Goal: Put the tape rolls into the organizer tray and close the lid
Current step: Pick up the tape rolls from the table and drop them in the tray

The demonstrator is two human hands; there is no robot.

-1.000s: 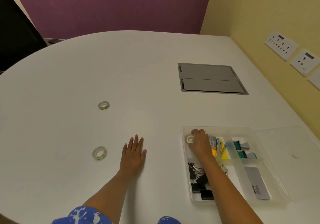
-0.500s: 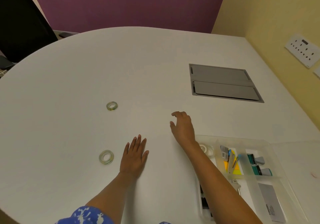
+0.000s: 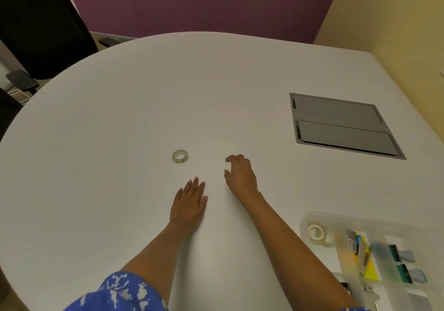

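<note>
A clear tape roll point(image 3: 180, 156) lies flat on the white table point(image 3: 120, 118), left of centre. My right hand point(image 3: 240, 173) hovers just right of it, empty, with its fingers curled and apart, not touching it. My left hand point(image 3: 189, 200) rests palm down on the table below the roll, fingers spread. The clear organizer tray point(image 3: 336, 215) sits at the lower right, partly cut off by the frame. Two tape rolls point(image 3: 319, 233) lie in its near-left compartment. The tray's lid is out of view.
The tray also holds yellow sticky notes point(image 3: 370, 269), a pen and teal clips point(image 3: 406, 265). A grey cable hatch point(image 3: 341, 125) is set into the table at the right. A black chair point(image 3: 36, 22) stands beyond the far left edge.
My right hand left a tape roll in the tray and swung left across the table towards the loose roll. The view shifted left. The nearer loose roll seen earlier no longer shows.
</note>
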